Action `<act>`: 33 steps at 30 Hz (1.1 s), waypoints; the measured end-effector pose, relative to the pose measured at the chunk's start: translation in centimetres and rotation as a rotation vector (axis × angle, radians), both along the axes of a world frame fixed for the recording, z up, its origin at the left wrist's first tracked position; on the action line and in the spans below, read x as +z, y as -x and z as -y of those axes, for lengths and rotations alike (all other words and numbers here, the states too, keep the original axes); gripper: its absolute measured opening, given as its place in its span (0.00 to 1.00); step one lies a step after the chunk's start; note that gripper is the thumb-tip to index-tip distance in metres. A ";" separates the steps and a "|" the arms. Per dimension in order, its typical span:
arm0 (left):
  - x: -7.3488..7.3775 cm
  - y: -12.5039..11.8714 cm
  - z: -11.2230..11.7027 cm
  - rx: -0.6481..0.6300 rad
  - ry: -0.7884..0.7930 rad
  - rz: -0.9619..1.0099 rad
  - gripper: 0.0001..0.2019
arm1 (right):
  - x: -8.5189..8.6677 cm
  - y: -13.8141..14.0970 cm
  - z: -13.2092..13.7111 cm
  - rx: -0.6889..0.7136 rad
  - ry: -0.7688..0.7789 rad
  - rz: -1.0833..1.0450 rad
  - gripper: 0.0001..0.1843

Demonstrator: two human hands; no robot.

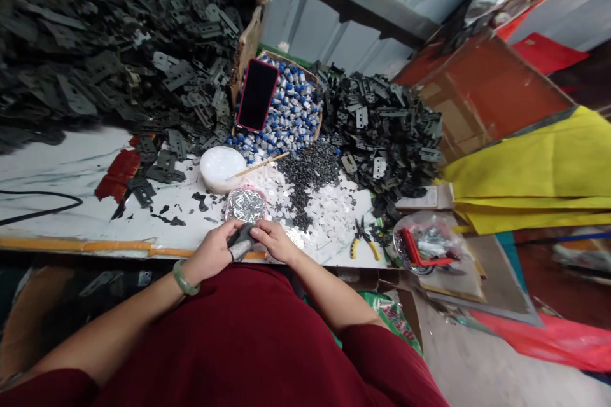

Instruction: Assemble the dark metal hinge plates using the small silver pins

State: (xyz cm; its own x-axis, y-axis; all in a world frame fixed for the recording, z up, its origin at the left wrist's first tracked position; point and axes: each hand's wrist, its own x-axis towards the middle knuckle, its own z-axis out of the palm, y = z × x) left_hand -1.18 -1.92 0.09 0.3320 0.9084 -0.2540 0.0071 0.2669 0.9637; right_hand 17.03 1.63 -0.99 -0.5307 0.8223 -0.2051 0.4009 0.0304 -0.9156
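Observation:
At the front edge of the table, my left hand (213, 252) is closed around a dark grey part (242, 243), partly hidden by the fingers. My right hand (273, 240) pinches the same part from the other side. Just beyond the hands sits a small pink-rimmed tub (245, 205) full of short silvery metal pieces. Behind it stands a round white container (222, 168), a thin wooden stick (261, 165) leaning on its rim. Small white discs (329, 210) and a heap of tiny black pieces (305, 178) are spread to the right.
A red-edged phone (258, 95) rests on a basket of blue-and-silver pieces (298, 102). Dark plates are heaped at left (109, 70) and right (382, 127). Yellow-handled pliers (364, 240) lie near the front edge, beside a clear bowl (427, 245) with a red tool.

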 end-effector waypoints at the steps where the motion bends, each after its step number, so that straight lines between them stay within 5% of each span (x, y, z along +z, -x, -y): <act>1: -0.1 -0.1 0.0 -0.004 0.036 0.005 0.15 | 0.1 -0.7 -0.4 0.060 0.015 0.024 0.27; 3: -0.3 -0.3 -0.1 0.009 0.112 0.027 0.15 | 0.3 -2.4 -1.8 0.104 -0.040 0.189 0.25; 8: -0.8 -0.8 -0.4 0.080 0.200 0.068 0.16 | 0.5 -6.0 -5.1 -0.083 -0.392 0.979 0.10; 11: -0.7 -0.9 -0.5 0.079 0.202 0.082 0.16 | -0.2 -5.9 -5.5 0.011 -0.423 1.117 0.09; 20: -0.8 -1.2 -0.8 0.117 0.190 0.106 0.17 | 0.2 -2.7 -3.2 -0.256 -0.338 0.538 0.08; 24: -1.5 -1.2 -0.8 0.112 0.128 0.066 0.16 | 0.9 -0.5 -1.1 -0.207 -0.281 0.135 0.09; 29: -2.3 -0.4 -0.5 0.124 0.057 -0.071 0.13 | 0.7 2.2 1.1 -0.135 -0.564 0.278 0.08; 33: -2.2 -0.1 -0.4 0.127 0.079 -0.062 0.13 | -0.6 2.2 0.7 -0.180 -0.410 0.220 0.07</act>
